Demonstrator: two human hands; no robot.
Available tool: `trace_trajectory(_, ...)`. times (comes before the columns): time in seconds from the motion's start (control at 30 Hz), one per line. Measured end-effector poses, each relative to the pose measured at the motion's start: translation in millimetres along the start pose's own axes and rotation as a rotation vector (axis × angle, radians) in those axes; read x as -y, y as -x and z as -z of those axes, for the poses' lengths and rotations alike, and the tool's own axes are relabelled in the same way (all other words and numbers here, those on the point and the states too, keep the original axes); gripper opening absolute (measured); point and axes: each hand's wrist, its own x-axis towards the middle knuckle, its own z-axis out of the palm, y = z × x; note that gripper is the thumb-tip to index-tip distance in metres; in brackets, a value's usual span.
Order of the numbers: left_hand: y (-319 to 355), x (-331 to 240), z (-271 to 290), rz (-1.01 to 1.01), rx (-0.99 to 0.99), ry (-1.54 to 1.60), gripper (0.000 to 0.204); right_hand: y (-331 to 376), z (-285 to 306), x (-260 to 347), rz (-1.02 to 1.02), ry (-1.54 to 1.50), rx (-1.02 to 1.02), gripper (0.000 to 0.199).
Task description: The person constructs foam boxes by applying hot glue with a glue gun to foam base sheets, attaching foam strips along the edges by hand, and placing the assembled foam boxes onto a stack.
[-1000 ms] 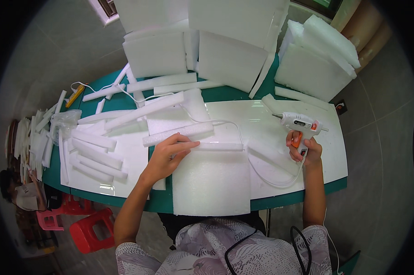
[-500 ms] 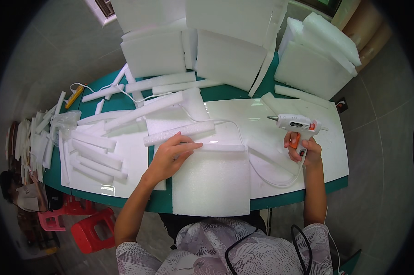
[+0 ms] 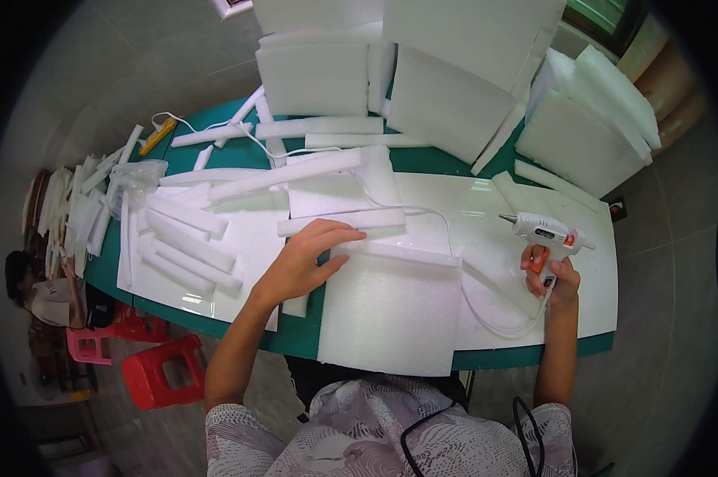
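Observation:
A square white foam sheet (image 3: 389, 318) lies before me, overhanging the table's front edge. Along its far edge runs a foam strip (image 3: 403, 253). My left hand (image 3: 311, 258) is over the sheet's far left corner, thumb and fingers apart. Its fingertips are close to the strip's left end; whether they touch it I cannot tell. Just beyond lies another foam strip (image 3: 387, 219). In my right hand (image 3: 564, 278) is a white hot glue gun (image 3: 543, 230) with an orange trigger, raised above the right of the table, its nozzle pointing left.
Loose foam strips (image 3: 188, 242) cover the left of the green table (image 3: 295, 343). Foam blocks (image 3: 319, 83) stand along the back, with more foam slabs (image 3: 582, 127) at the far right. The gun's white cord (image 3: 490, 324) loops across the white board. Red stools (image 3: 164, 374) and another person (image 3: 53, 298) are at the left.
The view has shifted, so the table sits farther right in it. My left thumb and fingers have spread apart at the strip's left end. My right hand still holds the glue gun.

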Motion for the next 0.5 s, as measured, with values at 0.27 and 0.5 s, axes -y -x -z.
trace_trajectory(0.27,-1.3,4.5,-3.9,-0.047,0.000,-0.027,0.024,-0.2,-2.5,1.4,-0.018,0.023,-0.038,0.036)
trace_trajectory(0.5,-2.5,-0.5,-1.5,-0.046,0.015,-0.008,0.028,0.1,0.6,1.0,-0.035,0.060,0.015,0.036)
